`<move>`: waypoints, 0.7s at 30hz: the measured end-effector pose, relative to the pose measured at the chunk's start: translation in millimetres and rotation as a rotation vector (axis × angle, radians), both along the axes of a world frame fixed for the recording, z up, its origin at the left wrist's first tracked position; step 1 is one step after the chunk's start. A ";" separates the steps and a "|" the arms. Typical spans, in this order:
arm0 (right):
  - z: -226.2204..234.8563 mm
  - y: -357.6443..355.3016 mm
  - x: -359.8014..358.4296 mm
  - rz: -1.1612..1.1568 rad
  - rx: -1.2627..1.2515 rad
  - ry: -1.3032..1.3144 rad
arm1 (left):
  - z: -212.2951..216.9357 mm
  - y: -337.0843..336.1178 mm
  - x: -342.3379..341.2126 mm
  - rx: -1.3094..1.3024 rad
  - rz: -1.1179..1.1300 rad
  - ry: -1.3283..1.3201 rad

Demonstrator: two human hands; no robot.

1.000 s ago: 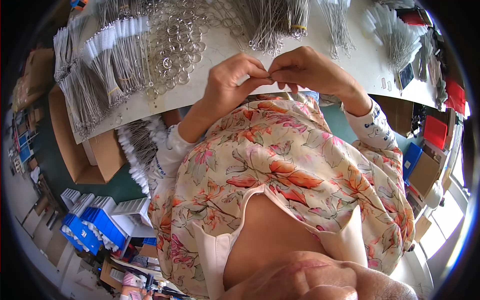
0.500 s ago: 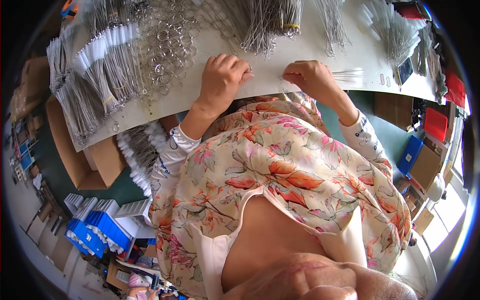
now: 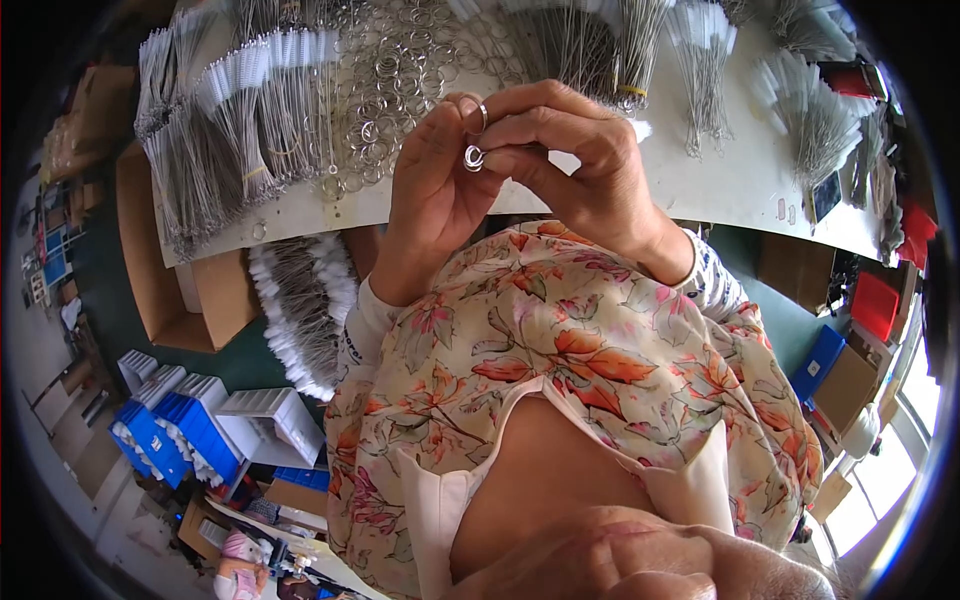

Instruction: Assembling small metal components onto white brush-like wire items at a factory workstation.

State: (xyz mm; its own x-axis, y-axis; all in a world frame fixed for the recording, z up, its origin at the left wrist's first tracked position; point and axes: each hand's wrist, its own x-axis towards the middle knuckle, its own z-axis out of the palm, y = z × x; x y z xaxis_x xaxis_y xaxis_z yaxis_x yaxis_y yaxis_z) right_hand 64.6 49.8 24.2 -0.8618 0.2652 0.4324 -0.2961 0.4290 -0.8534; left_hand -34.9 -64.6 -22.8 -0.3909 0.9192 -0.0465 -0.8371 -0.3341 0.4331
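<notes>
In front of me, above the table's near edge, both hands are brought together. The fingertips of my left hand (image 3: 432, 175) pinch a shiny metal split ring (image 3: 484, 119). My right hand (image 3: 585, 145) has its thumb and fingers closed around small wire loops (image 3: 473, 157), which poke out just under the ring. The right index finger also touches the ring. What the loops are attached to is mostly hidden by my fingers. Many loose metal rings (image 3: 385, 85) are heaped on the table beyond my left hand.
Bundles of white-bristled wire brushes (image 3: 265, 110) lie on the white table (image 3: 720, 195) at left. More wire bundles (image 3: 640, 50) and brushes (image 3: 810, 115) are along the back and right. A cardboard box (image 3: 205, 290) and blue bins (image 3: 190, 425) stand to the left below.
My hands, apart near the table edge before, have come together and up toward me. The ring and wire loops now show between the fingers. The view has shifted slightly.
</notes>
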 end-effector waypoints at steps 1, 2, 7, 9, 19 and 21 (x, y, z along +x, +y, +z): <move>1.5 -1.7 -1.0 0.002 -0.005 -0.013 | -2.8 0.1 -3.0 0.002 0.004 -0.001; 3.1 -3.0 -1.5 0.004 -0.011 -0.027 | -7.1 -1.6 -6.1 -0.018 0.095 0.180; 4.5 0.9 -6.2 0.037 0.022 -0.049 | 9.7 -9.2 -16.0 -0.277 0.514 1.135; 5.9 0.5 -5.7 0.057 -0.004 -0.061 | 12.6 -10.5 -18.9 -0.209 0.479 0.954; 5.4 -1.9 -2.1 0.122 -0.186 -0.122 | 31.4 -15.3 -18.2 -0.286 0.319 0.860; 2.6 -3.0 -2.4 0.083 -0.068 -0.048 | 22.4 -17.5 -26.1 -0.169 0.146 0.619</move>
